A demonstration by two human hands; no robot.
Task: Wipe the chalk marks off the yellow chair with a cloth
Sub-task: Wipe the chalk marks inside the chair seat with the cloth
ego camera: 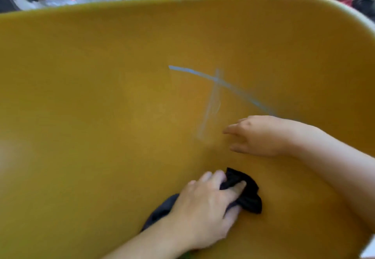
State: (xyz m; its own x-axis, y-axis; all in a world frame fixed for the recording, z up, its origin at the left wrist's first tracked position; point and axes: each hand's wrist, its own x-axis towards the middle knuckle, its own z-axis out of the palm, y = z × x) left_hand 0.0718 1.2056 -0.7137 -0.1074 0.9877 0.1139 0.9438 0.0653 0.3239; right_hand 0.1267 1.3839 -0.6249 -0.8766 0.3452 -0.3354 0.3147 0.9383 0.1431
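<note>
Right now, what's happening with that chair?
A person is cleaning chalk off a yellow chair. The left hand grips a dark cloth pressed on the seat surface. The right hand rests open beside it. One blue chalk line is intact; a crossing stroke is smeared faint. The cloth sits below both marks.

Yellow chair (101,96) filled view, its curved shell carrying everything. Blue chalk line (203,75) ran slantwise across it; fainter smeared chalk stroke (211,106) crossed that. Dark cloth (246,195) lay bunched lower on shell, left hand (203,208) pressed on it.
</note>
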